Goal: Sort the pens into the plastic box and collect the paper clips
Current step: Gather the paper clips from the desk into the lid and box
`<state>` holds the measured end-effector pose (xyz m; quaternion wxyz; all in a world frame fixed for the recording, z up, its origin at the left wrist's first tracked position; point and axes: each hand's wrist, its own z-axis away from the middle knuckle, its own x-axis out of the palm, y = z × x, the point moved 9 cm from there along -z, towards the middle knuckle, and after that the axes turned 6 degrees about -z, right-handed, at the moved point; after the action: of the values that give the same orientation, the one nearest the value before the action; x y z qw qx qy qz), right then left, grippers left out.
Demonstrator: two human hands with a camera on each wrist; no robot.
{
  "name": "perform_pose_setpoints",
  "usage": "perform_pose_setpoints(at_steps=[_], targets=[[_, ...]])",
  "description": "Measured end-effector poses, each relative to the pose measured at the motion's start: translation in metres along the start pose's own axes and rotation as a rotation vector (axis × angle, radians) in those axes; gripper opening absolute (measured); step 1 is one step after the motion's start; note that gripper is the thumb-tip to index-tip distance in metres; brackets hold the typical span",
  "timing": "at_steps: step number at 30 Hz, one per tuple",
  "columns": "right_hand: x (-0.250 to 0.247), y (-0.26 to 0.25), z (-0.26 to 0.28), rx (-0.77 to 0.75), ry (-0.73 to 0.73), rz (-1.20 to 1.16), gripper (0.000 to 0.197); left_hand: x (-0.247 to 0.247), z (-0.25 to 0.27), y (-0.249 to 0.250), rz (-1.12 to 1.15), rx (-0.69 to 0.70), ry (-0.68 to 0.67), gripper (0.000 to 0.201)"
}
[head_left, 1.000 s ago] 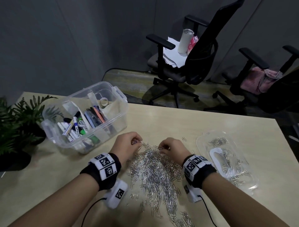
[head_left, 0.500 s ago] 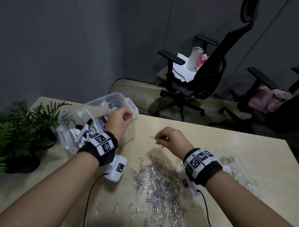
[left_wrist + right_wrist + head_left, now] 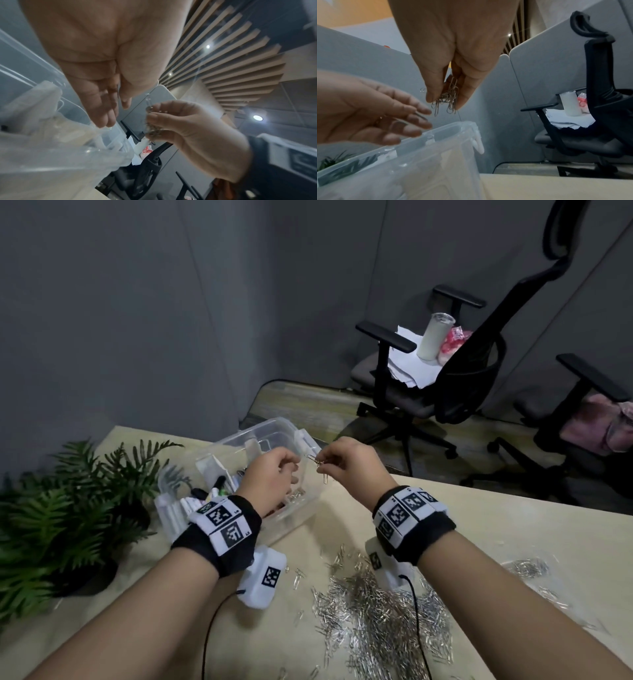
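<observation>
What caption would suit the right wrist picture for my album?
Right hand pinches a bunch of paper clips above the plastic box, beside the open left hand.

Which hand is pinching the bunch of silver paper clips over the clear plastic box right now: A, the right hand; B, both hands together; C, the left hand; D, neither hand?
A: the right hand pinches the bunch of silver paper clips between thumb and fingers above the clear plastic box, while the left hand is spread with straight fingers.

The plastic box [image 3: 274,436] sits near the table's [image 3: 479,529] far edge, plant [image 3: 68,508] at its left, paper clips [image 3: 376,611] nearer.
</observation>
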<state>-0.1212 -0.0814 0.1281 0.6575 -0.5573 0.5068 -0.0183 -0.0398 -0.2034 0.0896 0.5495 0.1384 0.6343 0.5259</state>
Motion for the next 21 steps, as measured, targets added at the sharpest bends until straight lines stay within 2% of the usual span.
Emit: perform_pose_setpoints(at_steps=[3,6,10,14,16,19,21], targets=[[0.020,0.000,-0.014,0.032,-0.006,-0.010,0.016,-0.009,0.004,0.002,0.047,0.024,0.020,0.021],[0.038,0.010,-0.016,0.068,-0.071,0.064,0.020,-0.017,0.009,0.004,0.023,0.082,0.059,0.017],[0.033,0.011,-0.006,0.064,-0.085,0.038,0.023,-0.018,0.019,0.016,-0.017,0.138,0.058,0.009],[0.008,0.030,0.017,0.045,-0.018,0.021,0.017,0.005,0.035,0.036,-0.023,0.198,-0.018,0.009],[-0.002,0.058,0.037,0.102,-0.002,0.076,0.020,0.027,0.045,0.043,-0.060,0.243,-0.081,0.011],[-0.007,0.111,0.078,0.259,-0.053,0.202,0.037,0.077,0.063,0.039,-0.204,0.310,-0.244,0.020],[-0.004,0.145,0.112,0.372,-0.113,0.262,0.050,0.112,0.072,0.020,-0.327,0.294,-0.362,0.031]])
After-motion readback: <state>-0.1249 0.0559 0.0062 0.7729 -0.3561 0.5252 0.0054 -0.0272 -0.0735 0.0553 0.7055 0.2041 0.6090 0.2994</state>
